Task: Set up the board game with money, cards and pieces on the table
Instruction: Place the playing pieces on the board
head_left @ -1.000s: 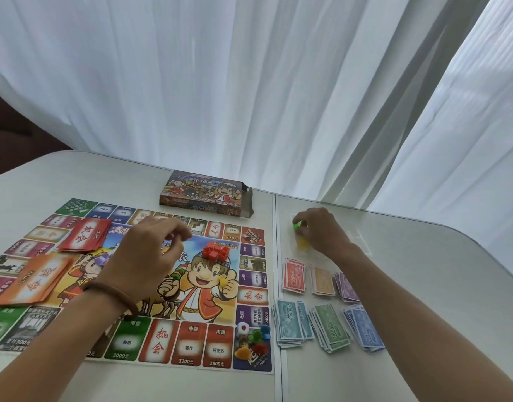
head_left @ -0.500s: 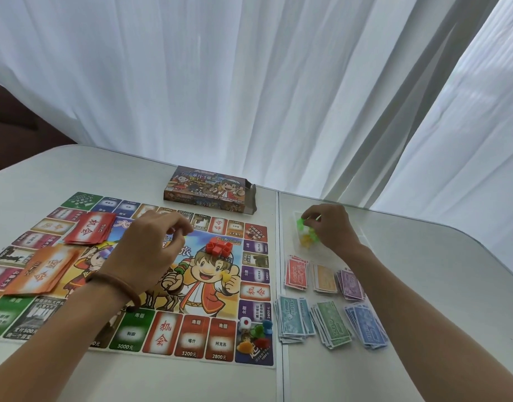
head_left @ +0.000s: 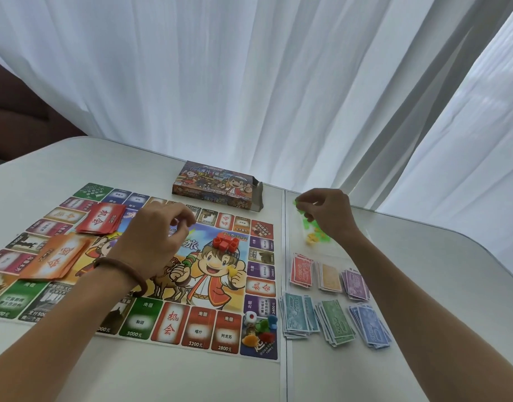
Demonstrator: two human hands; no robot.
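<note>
Both hands are curled. The right hand (head_left: 326,214) pinches small green pieces (head_left: 296,202) at its fingertips, with blurred yellow pieces (head_left: 310,241) beneath its wrist. The left hand (head_left: 153,242) curls above the board (head_left: 174,323); I cannot tell whether it holds anything.

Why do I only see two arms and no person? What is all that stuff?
The camera sits on the person's head and looks down, so only their arms show. The left hand hovers over the colourful paper game board with curled fingers; whether it holds anything is unclear. The right hand pinches small green plastic pieces. On the board lie a red card pile, an orange card pile, little red plastic houses and a white die. Beside it on the white table are coloured stacks of paper money.
</note>
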